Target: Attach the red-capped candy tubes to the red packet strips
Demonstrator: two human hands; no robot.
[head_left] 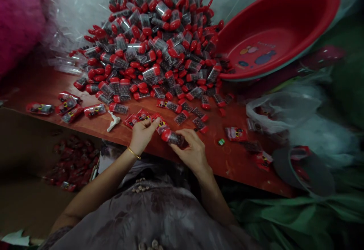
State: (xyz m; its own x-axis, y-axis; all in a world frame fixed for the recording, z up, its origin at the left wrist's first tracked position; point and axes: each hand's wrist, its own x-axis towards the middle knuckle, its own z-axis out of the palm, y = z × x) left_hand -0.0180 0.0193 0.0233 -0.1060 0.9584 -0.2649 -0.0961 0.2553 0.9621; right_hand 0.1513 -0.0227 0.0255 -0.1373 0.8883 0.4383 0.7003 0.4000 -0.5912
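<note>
In the middle of the view, near the table's front edge, my right hand (192,148) grips a see-through tube with a red cap (173,137); dark round pieces show inside it. The tube lies tilted, cap toward the left. Just left of it, my left hand (143,135) pinches a red printed packet (161,122) between thumb and fingers. The packet's near end meets the tube's cap; whether the cap is inside it I cannot tell. More flat red packets (141,115) lie under and beside my left fingers.
Behind my hands rises a big heap of red-capped tubes (153,49). Several wrapped tubes (68,107) and a white scrap (113,121) lie at left. A red basin (273,33) leans at right, near a plastic bag (284,109). Red packages (74,159) are piled below the table (119,131).
</note>
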